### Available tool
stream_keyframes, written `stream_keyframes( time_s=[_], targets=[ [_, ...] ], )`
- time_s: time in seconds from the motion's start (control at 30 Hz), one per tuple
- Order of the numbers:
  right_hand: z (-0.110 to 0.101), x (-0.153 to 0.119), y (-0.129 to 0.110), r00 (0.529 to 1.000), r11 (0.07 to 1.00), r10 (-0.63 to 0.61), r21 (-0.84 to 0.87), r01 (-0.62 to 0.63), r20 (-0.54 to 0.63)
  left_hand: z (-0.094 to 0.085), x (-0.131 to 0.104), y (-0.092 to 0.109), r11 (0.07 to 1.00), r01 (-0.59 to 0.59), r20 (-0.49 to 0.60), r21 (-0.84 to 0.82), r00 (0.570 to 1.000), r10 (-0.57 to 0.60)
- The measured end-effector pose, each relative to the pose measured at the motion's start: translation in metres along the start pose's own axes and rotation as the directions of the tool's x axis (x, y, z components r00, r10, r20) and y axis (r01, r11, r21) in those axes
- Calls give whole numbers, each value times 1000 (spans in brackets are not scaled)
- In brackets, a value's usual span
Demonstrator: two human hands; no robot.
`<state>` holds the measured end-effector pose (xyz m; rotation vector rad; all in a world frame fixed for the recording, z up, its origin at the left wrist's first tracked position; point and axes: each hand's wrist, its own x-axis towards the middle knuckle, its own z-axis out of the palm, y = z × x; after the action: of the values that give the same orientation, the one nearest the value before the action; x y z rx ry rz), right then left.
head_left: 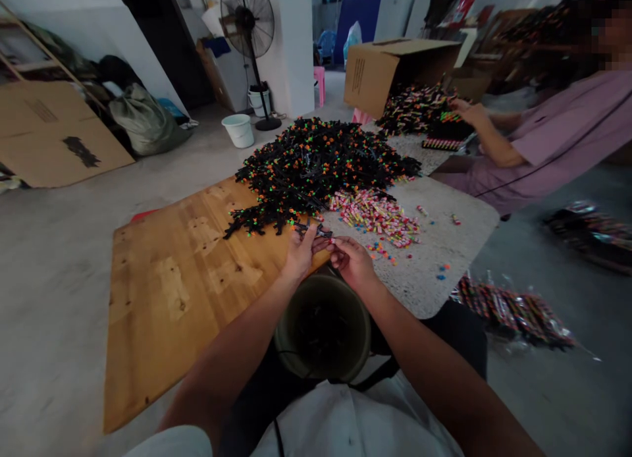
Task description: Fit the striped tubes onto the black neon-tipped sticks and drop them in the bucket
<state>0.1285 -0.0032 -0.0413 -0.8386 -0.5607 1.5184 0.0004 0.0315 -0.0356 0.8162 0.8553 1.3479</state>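
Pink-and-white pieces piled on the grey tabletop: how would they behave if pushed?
The pink-and-white pieces would probably roll: they look like short cylinders. Pushed together, they'd likely scatter, since they lie loose, some apart on the grey tabletop. Each is probably light, looking small beside the right hand.

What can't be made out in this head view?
All in the head view:
- Black piece in the left hand: exact shape, partly covered by that hand.
- Right hand: whatever it pinches, too small.
- Bucket: contents, lost in shadow.
- Co-worker's hand: anything it holds, blurred and too small.
- Wrapped bundle: right end, cut by picture edge.
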Motion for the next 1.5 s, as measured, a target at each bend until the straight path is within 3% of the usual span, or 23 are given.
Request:
stream_keyframes(
  time_s=[0.1,0.3,0.53,0.77,1.1,1.5],
  targets=[
    [0,0,-3,1000,1000,17,19,-17,-2,1,-5,1,998,-36,-5,43,999,36],
    [3,-1,-13,993,988,-118,-101,118,4,0,-12,-3,997,-49,-66,51,996,53],
    [-9,-4,5,986,937,-143,-309,161,82,3,-8,0,1000,-1,-141,-19,990,-2],
    [-10,-5,5,975,908,-189,-357,218,117,4,-13,4,999,8,-113,-33,994,-12],
    [-12,-8,5,973,903,-223,-364,227,52,7,-17,5,1000,-16,-106,0,994,16],
    [-9,-15,5,966,860,-241,-439,260,98,4,-22,4,994,-72,-175,76,981,85]
  ],
)
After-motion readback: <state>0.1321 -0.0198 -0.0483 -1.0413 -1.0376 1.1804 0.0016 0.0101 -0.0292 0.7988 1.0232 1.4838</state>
